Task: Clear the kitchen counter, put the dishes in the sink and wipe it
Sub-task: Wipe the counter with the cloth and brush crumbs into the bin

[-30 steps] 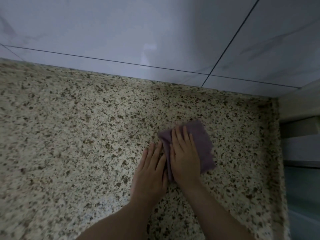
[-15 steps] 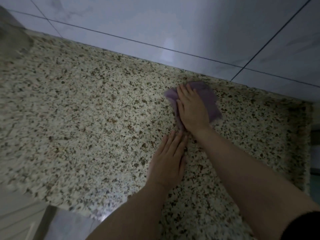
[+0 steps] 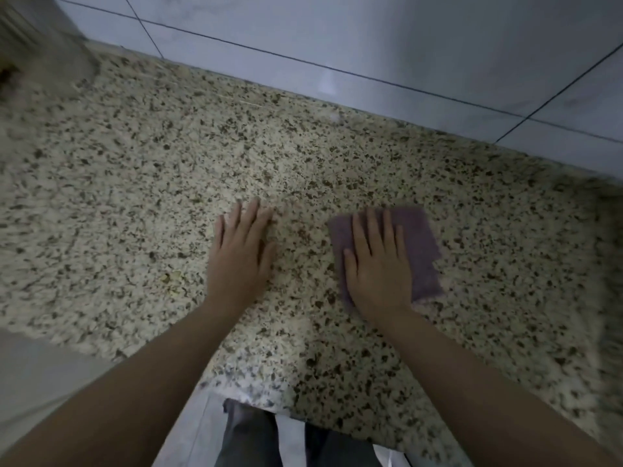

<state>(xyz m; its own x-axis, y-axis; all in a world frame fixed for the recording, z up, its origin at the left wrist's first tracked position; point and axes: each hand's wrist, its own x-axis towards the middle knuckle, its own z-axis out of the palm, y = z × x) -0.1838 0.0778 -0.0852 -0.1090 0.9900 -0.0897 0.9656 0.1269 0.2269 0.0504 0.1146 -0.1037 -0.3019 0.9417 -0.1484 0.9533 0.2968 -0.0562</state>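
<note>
A speckled granite counter (image 3: 141, 183) fills most of the view. A folded purple cloth (image 3: 421, 251) lies flat on it right of centre. My right hand (image 3: 379, 267) presses down on the cloth with straight fingers, covering its left half. My left hand (image 3: 241, 254) rests flat on the bare stone a hand's width to the left of the cloth, fingers straight and slightly spread. No dishes are in view.
A pale tiled wall (image 3: 371, 45) runs along the back of the counter. A blurred grey object (image 3: 37, 52) stands at the far left corner. The counter's front edge (image 3: 256, 399) is near my body, with the floor (image 3: 33, 382) at lower left.
My right hand has drawn the cloth back from the wall toward the middle of the counter. My left hand now lies level with it. The view has swung left and down.
</note>
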